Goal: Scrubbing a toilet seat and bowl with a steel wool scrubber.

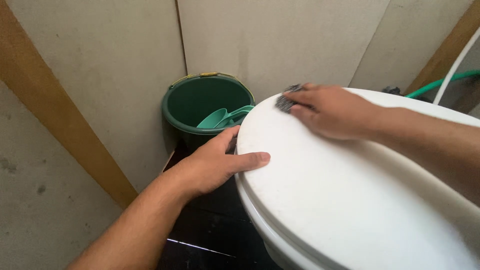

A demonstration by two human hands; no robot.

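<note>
The right hand (332,111) lies flat, palm down, on the white toilet lid (350,200), its fingers pressed over a dark scouring pad (286,101) so that the pad is pinned between fingertips and lid; only the pad's grey, wiry edge shows past the fingers. Pad and hand sit at the lid's far edge, toward its left side as seen from above. The left hand (215,162) grips the lid's left edge: the thumb rests on top of the lid, pointing right, while the other fingers curl down over the rim and out of sight, so the hand is clamped on the lid itself. Both forearms are bare, the left one coming up from the lower left corner of the view, the right one crossing in from the right edge above the lid. Below the lid's near left edge the white bowl rim (260,220) shows as a second curved band. Just beyond the lid's far left edge stands a dark green bucket (175,112) with a yellowish wire handle, set in the corner of pale walls; a light green scoop (220,118) lies inside it. The floor beneath is dark. At the upper right, behind the lid, a green hose (440,82) and a white pipe (457,65) run past a wooden strip.
</note>
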